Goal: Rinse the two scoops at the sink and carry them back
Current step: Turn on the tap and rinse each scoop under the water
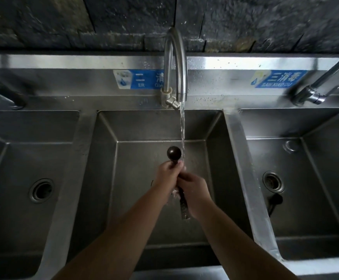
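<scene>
A dark scoop (174,152) with a round bowl is held over the middle sink basin (136,126). My left hand (169,171) grips its neck just below the bowl. My right hand (195,190) is closed around the handle, whose dark end (183,209) sticks out toward me. Water runs from the curved tap (174,63) and falls just right of the bowl onto my fingers. A second dark scoop (273,202) lies in the right basin, below its drain.
Three steel basins stand side by side: left basin with drain (41,190), right basin with drain (272,181). Another tap (314,91) stands at the back right. Blue labels (138,79) are stuck on the steel backsplash. A dark stone wall rises behind.
</scene>
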